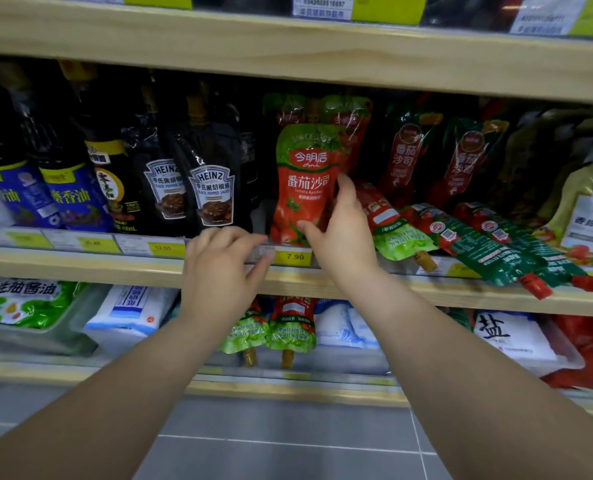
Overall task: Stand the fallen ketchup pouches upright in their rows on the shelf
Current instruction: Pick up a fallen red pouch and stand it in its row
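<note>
A red and green ketchup pouch (305, 181) stands upright at the front of the middle shelf (80, 265). My right hand (343, 230) grips its lower right side, thumb on the front. My left hand (222, 268) hovers at the shelf edge below and left of the pouch, fingers apart, holding nothing. Right of my hand, a red and green pouch (395, 230) lies fallen with its cap over the edge. Two green and red pouches (489, 251) (537, 247) lie fallen further right, caps hanging over the edge. More pouches (405, 157) stand upright behind.
Black Heinz pepper sauce pouches (212, 192) and dark bottles (70, 188) stand to the left. A pale salad dressing pouch (586, 216) leans at far right. On the lower shelf, two pouches (277, 327) hang cap down among salt bags (132, 310). Price tags (293, 256) line the edge.
</note>
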Demonstrator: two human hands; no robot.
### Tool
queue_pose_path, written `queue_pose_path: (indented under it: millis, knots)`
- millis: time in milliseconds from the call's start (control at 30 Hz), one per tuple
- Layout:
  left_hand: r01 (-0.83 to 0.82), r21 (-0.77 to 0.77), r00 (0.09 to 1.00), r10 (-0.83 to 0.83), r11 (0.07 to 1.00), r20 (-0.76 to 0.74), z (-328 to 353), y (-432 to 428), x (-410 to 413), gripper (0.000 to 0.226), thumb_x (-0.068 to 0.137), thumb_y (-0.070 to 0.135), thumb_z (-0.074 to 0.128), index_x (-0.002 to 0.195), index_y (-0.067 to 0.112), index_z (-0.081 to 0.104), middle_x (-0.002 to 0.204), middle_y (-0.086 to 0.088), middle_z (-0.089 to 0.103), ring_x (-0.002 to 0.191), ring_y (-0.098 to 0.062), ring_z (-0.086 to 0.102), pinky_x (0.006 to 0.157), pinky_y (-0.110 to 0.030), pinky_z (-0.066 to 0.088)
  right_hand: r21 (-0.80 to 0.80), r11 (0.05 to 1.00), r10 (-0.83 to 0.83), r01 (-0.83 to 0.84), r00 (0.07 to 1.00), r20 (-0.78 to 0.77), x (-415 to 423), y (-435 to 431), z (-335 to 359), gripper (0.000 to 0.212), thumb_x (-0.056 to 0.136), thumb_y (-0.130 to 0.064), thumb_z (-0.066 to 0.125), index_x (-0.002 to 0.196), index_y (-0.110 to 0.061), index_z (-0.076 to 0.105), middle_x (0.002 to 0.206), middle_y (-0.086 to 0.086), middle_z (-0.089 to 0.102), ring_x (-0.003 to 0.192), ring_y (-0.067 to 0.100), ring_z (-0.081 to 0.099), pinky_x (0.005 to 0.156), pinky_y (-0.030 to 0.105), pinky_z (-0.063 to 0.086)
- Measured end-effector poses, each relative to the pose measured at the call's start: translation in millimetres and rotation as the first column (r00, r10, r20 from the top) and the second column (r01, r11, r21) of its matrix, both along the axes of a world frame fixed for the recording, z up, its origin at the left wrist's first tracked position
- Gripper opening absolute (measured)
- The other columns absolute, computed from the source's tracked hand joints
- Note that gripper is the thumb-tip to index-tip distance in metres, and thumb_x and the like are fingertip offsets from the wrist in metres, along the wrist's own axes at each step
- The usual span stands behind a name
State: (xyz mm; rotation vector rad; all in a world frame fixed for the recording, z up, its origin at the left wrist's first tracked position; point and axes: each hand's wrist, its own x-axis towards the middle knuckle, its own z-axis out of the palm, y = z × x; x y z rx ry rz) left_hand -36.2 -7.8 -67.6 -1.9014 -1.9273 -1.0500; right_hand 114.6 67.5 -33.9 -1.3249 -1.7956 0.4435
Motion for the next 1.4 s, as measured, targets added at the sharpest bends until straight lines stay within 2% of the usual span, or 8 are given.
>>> queue_pose_path:
  millis: [367,567,800,900,967,1033,1167,1400]
  knots:
    - [0.049,0.034,0.995,-0.046,0.998,-0.089,-17.6,-3.0,-8.2,0.038,0.081,0.038,0.065,0.114,0.019,0.067,0.104,-0.004,0.065,0.100,-0.031,0.054,0.088,-0.047,0.041,-0.010,0.998,-0.059,0.060,0.997,0.050,-35.5,14.1,6.1,0.062,0.079,-0.022,0.073,0.127,-0.007,0.038,0.123,0.015,0.053,0.115,0.033,0.051,0.093,0.044,0.046]
    - [0.039,0.000,0.994,-0.039,0.999,-0.106,-15.2,-5.6,-5.5,0.043,0.082,0.043,0.062,0.117,0.019,0.064,0.106,-0.004,0.063,0.102,-0.030,0.052,0.090,-0.045,0.040,0.089,0.995,-0.072,0.054,0.975,0.211,-9.6,-6.6,4.3,0.067,0.082,-0.042,0.065,0.136,-0.012,0.037,0.128,0.012,0.053,0.117,0.032,0.048,0.093,0.042,0.042]
    - [0.064,-0.113,0.997,-0.069,0.992,-0.037,1.8,-12.8,11.2,0.047,0.082,0.041,0.059,0.121,0.015,0.061,0.118,-0.006,0.062,0.111,-0.032,0.050,0.098,-0.048,0.039,0.169,0.979,-0.196,0.115,0.768,0.610,86.0,-33.2,0.3,0.067,0.081,-0.059,0.056,0.130,-0.014,0.051,0.134,0.016,0.051,0.123,0.037,0.041,0.109,0.050,0.026]
    - [0.125,-0.109,0.992,-0.127,0.986,-0.013,9.6,-13.2,24.7,0.045,0.082,0.037,0.062,0.122,0.014,0.061,0.123,-0.007,0.062,0.113,-0.032,0.052,0.101,-0.048,0.037,0.080,0.991,-0.132,0.106,0.715,0.686,105.2,-36.3,-1.6,0.058,0.081,-0.032,0.067,0.133,-0.014,0.047,0.142,0.013,0.043,0.127,0.036,0.036,0.107,0.046,0.026]
    - [0.154,-0.113,0.988,-0.155,0.981,0.002,14.9,-11.4,35.8,0.044,0.083,0.035,0.064,0.122,0.015,0.061,0.125,-0.008,0.061,0.114,-0.031,0.051,0.103,-0.047,0.036,0.066,0.994,-0.110,0.089,0.745,0.657,109.6,-35.8,-0.1,0.055,0.078,0.002,0.059,0.131,-0.011,0.050,0.142,0.015,0.044,0.122,0.035,0.039,0.103,0.043,0.033]
    - [0.174,-0.121,0.985,-0.174,0.977,0.013,19.4,-9.4,47.4,0.044,0.083,0.032,0.067,0.124,0.016,0.060,0.126,-0.007,0.060,0.116,-0.031,0.051,0.105,-0.046,0.035,0.065,0.995,-0.104,0.081,0.792,0.602,111.7,-35.2,2.3,0.058,0.074,0.014,0.052,0.127,-0.009,0.054,0.137,0.016,0.049,0.117,0.036,0.044,0.098,0.042,0.037]
    - [0.243,-0.126,0.968,-0.232,0.962,0.093,25.3,-3.2,68.9,0.048,0.083,0.031,0.067,0.128,0.018,0.056,0.129,-0.005,0.057,0.119,-0.027,0.049,0.104,-0.045,0.037,0.162,0.986,-0.125,0.041,0.826,0.549,113.6,-38.4,3.9,0.046,0.076,0.010,0.054,0.118,-0.008,0.062,0.122,0.018,0.060,0.105,0.038,0.053,0.090,0.045,0.045]
    - [0.297,-0.067,0.895,-0.253,0.952,0.367,37.9,16.2,105.7,0.054,0.078,0.030,0.073,0.128,0.021,0.054,0.122,0.005,0.055,0.111,-0.007,0.047,0.095,-0.021,0.035,0.459,0.887,-0.150,-0.048,0.911,0.385,115.5,-59.6,33.7,0.029,0.075,-0.001,0.053,0.098,-0.008,0.070,0.093,0.013,0.067,0.084,0.034,0.061,0.073,0.040,0.047]
